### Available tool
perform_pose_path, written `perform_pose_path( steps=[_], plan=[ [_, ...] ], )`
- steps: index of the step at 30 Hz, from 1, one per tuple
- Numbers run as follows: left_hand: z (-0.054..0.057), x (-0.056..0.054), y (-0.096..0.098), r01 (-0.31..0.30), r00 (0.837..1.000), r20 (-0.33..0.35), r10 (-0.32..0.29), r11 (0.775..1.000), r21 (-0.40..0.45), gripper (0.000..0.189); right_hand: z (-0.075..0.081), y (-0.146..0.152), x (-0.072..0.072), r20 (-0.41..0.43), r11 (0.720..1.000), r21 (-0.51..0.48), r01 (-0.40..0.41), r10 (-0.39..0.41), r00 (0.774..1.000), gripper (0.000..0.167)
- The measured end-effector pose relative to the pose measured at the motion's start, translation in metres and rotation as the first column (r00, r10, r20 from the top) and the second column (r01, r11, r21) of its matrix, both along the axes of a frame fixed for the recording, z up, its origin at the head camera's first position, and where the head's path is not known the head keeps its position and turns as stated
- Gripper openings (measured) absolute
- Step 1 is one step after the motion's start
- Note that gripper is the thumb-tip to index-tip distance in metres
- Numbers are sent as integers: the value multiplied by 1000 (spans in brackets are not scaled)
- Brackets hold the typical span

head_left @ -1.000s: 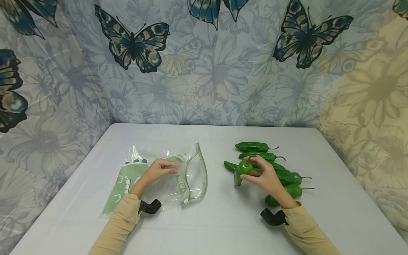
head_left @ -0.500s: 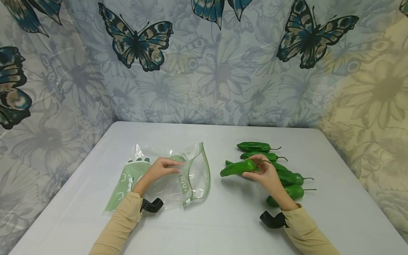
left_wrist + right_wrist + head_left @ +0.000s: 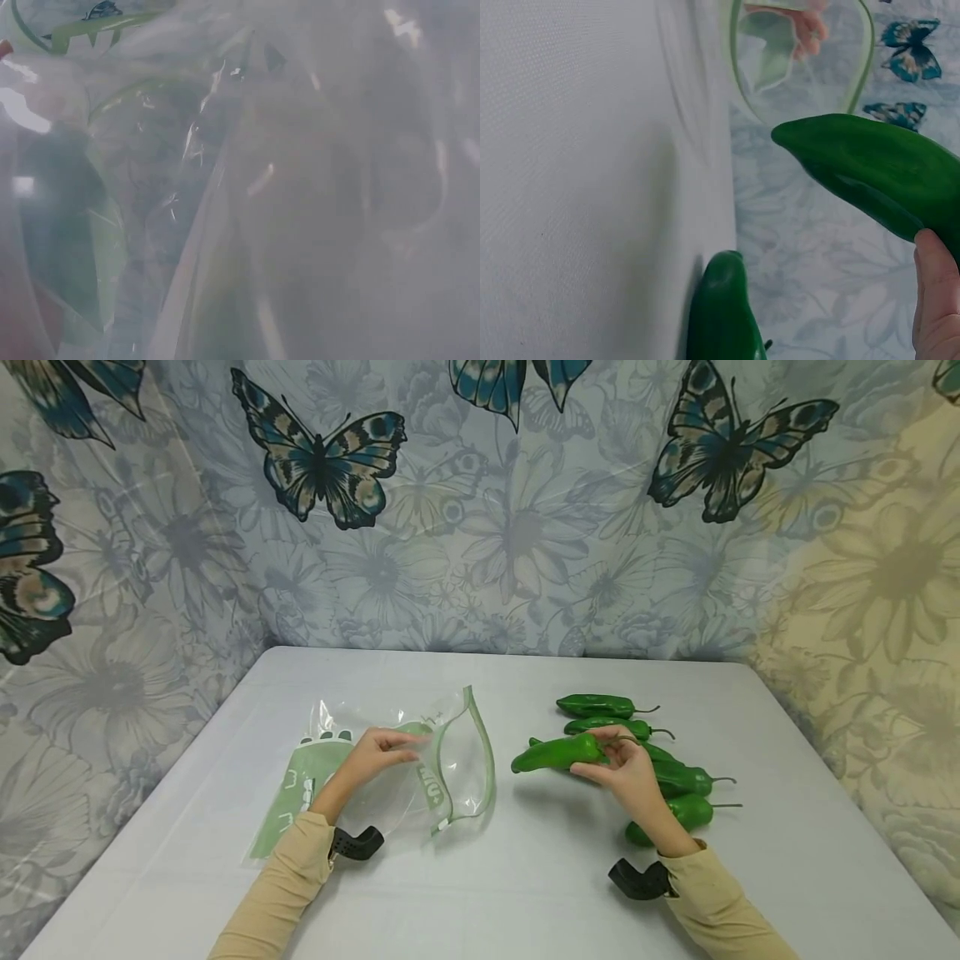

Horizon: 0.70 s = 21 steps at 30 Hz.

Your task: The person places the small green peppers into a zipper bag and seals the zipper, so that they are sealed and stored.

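My right hand (image 3: 622,768) grips a green pepper (image 3: 555,752) near its stem end and holds it above the table, its tip pointing left at the bag. In the right wrist view the pepper (image 3: 870,165) and a finger pressed against it show up close. My left hand (image 3: 381,750) pinches the upper film of a clear zip bag (image 3: 465,760) with green print, whose green-edged mouth gapes toward the pepper. Through that mouth, the right wrist view shows the left hand's fingers (image 3: 808,34). Plastic film (image 3: 315,187) fills the left wrist view, hiding most of that hand.
Several more green peppers lie in a column under and around the right hand, among them a far one (image 3: 596,706) and a near one (image 3: 690,811). All of it rests on a white table (image 3: 480,893), with butterfly-patterned cloth (image 3: 517,543) behind.
The pepper in my right hand has swung from pointing down toward me to lying sideways, tip left. The bag's mouth has lifted slightly at its far corner, while the left hand barely moved.
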<state>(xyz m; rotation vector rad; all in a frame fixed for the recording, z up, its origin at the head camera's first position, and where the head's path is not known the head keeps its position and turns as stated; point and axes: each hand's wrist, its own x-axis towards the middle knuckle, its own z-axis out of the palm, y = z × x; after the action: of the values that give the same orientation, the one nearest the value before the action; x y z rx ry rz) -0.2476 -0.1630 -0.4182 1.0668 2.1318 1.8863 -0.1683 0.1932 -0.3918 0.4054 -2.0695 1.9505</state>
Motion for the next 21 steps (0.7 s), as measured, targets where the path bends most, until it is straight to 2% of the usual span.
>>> perform_pose_path(
  steps=[5,7,8,10,12,14,17,21],
  plan=[
    [0,1,-1,-64,998,23,63,997,48,30,1,1,0,-15,1000,-8,21,-21,1000,38],
    [-1,1,-1,-77,996,47,72,991,113,21,1,2,-1,-17,1000,-15,23,-23,1000,38],
    [-1,1,-1,-62,997,59,53,985,163,17,1,2,-1,-19,1000,-22,22,-23,1000,38],
    [-3,0,-1,-28,996,87,3,960,278,13,1,3,-1,-22,999,-35,22,-23,999,39],
    [-5,-1,-1,24,993,101,-67,924,381,18,0,4,-1,-26,999,-50,21,-22,999,40],
    [-7,-2,-1,49,987,116,-113,892,450,21,0,4,-1,-28,998,-61,25,-27,999,41],
    [-10,-3,-1,38,981,145,-129,861,508,22,-1,5,-2,-28,997,-70,29,-31,999,42],
    [-11,-3,0,-2,979,170,-109,837,547,24,-1,6,-2,-33,996,-85,21,-24,999,43]
  ],
)
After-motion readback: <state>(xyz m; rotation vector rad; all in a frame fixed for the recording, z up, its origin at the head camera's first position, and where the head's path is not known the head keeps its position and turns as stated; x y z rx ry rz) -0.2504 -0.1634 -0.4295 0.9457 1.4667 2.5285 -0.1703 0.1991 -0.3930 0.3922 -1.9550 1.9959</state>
